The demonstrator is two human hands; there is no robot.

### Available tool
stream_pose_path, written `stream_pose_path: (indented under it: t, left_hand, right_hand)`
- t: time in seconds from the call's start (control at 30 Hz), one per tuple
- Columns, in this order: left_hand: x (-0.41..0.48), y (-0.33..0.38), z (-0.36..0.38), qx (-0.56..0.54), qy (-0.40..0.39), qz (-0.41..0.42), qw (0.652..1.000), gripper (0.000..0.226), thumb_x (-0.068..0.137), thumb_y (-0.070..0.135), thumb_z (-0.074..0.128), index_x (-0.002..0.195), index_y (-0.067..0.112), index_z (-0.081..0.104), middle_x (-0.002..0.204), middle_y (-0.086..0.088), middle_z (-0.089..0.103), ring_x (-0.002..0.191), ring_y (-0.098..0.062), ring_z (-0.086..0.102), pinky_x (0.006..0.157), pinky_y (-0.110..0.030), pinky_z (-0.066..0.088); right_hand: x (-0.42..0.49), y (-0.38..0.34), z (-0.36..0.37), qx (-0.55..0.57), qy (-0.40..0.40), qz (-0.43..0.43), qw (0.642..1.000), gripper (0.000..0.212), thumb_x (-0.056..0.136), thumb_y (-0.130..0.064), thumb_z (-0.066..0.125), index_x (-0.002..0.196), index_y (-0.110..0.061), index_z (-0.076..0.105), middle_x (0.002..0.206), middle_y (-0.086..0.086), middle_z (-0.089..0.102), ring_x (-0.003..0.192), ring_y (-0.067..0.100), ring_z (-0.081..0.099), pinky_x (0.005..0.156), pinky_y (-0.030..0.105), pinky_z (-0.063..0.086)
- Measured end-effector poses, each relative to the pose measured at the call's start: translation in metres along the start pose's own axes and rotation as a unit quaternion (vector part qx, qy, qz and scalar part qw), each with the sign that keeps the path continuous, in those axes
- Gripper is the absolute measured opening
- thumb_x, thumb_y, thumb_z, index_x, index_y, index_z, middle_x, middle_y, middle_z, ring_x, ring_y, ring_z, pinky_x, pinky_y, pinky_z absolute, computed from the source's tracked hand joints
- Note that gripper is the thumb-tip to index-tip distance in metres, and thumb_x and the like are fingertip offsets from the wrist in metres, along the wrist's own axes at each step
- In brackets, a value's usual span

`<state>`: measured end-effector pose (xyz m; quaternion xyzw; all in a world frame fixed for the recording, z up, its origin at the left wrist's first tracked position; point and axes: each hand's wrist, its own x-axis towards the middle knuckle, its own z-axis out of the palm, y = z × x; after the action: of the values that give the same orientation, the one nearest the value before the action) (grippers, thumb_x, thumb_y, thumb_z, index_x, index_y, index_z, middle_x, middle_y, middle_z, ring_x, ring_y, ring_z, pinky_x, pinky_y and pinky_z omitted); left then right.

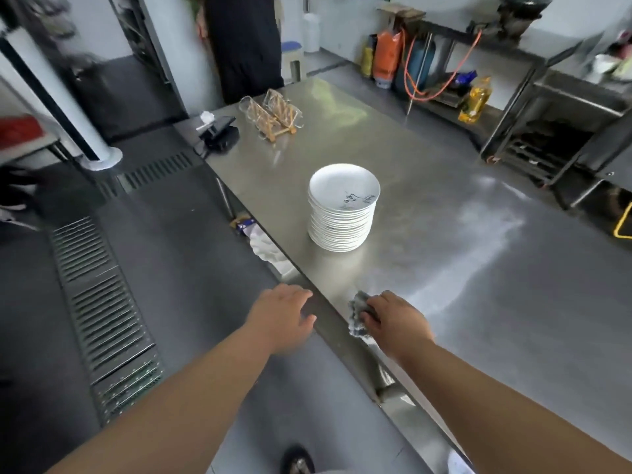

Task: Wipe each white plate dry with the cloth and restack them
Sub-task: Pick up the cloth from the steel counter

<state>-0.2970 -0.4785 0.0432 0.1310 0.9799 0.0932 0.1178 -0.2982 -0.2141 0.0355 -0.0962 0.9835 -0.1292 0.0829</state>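
A tall stack of white plates [342, 213] stands on the steel table [478, 268], near its left edge; the top plate bears black writing. My right hand [396, 325] rests on the table's near edge, closed on a crumpled grey cloth [357, 318], well short of the stack. My left hand [284, 314] hovers just off the table's left edge with its fingers spread and nothing in it.
Wooden racks with clear holders [273, 114] and a black device [219, 133] sit at the table's far end. A person in dark clothes [244, 46] stands beyond. Floor drain grates [102, 302] lie left. White items [266, 249] sit under the table edge.
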Motion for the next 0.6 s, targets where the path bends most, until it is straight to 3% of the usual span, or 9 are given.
stream_pose_path:
  t: [0.2, 0.4, 0.6]
  left_hand:
    - [0.018, -0.051, -0.002, -0.020, -0.011, -0.032, 0.999, 0.059, 0.105, 0.053, 0.046, 0.158, 0.027, 0.041, 0.163, 0.007, 0.042, 0.150, -0.018, 0.035, 0.121, -0.039, 0.030]
    - [0.059, -0.075, 0.008, -0.039, -0.031, -0.044, 0.998, 0.059, 0.103, 0.053, 0.048, 0.155, 0.026, 0.045, 0.158, 0.007, 0.048, 0.145, -0.019, 0.041, 0.116, -0.041, 0.034]
    - [0.124, -0.086, 0.004, -0.042, -0.040, -0.024, 0.998, 0.057, 0.102, 0.052, 0.051, 0.153, 0.025, 0.049, 0.153, 0.005, 0.055, 0.142, -0.020, 0.046, 0.116, -0.040, 0.036]
  right_hand:
    - [0.035, -0.014, 0.008, 0.008, 0.010, 0.030, 0.999, 0.025, 0.101, -0.051, 0.048, 0.106, -0.032, 0.063, 0.092, -0.013, 0.042, 0.095, 0.015, 0.058, 0.065, 0.028, 0.035]
    - [0.070, -0.003, 0.011, 0.007, 0.001, 0.056, 0.998, 0.027, 0.103, -0.050, 0.049, 0.106, -0.029, 0.064, 0.097, -0.011, 0.049, 0.092, 0.016, 0.058, 0.068, 0.033, 0.050]
    - [0.120, 0.022, 0.014, 0.020, 0.006, 0.084, 0.996, 0.025, 0.102, -0.050, 0.049, 0.107, -0.031, 0.065, 0.096, -0.012, 0.048, 0.090, 0.016, 0.058, 0.062, 0.030, 0.042]
